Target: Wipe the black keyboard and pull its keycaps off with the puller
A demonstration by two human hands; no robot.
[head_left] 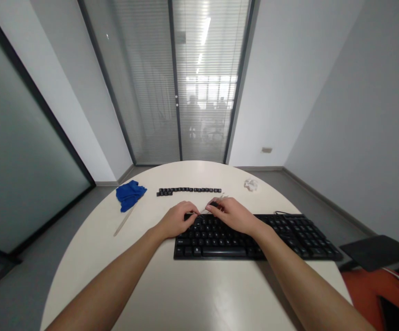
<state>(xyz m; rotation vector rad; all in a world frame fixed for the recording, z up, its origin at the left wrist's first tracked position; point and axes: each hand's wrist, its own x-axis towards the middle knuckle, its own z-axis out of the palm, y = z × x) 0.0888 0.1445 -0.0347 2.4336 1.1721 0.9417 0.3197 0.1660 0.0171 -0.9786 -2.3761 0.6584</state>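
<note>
A black keyboard (224,251) lies on the round table, with both hands over its upper left part. My left hand (178,219) is closed at the top left keys, thumb and forefinger pinched together; what they grip, if anything, is too small to tell. My right hand (235,214), just to the right, pinches a small black keycap (214,203) above the top row. A thin pale strip (204,211) shows between the hands, its kind unclear. Beyond the hands, several loose black keycaps (190,189) stand in a row, with a shorter row at its left end.
At the left of the white table (144,294) lies a blue cloth (129,195) beside a thin pale stick (124,221). Crumpled white tissue (250,185) rests at the far right. An orange chair (371,294) with dark items stands beyond the right edge.
</note>
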